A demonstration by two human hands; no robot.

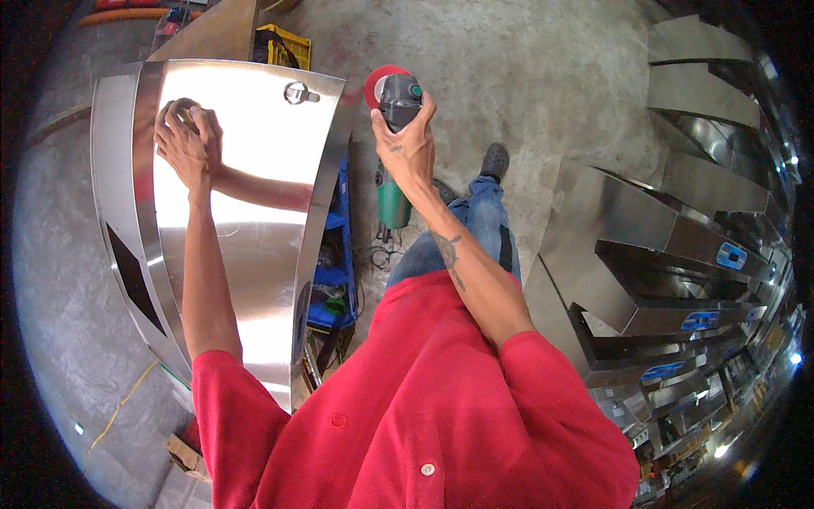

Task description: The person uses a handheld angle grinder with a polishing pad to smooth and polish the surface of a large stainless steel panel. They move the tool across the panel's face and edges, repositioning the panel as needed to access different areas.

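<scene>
Across the left lies a large mirror-bright sheet-metal piece, shaped like a long box. On its top face, near the raised left edge, rests my left hand, fingers bent and somewhat apart, with its reflection beside it. No object shows in it. My right hand grips an angle grinder by its dark head end. The grinder hangs beside the metal piece, over the floor. Its body is green and black, and a red disc points away from me. Whether the disc turns, I cannot tell.
A small round metal fitting sits at the piece's far right corner. Below its right edge stands a blue rack; a yellow crate is beyond. Stacked steel boxes fill the right side. A cable lies near my legs.
</scene>
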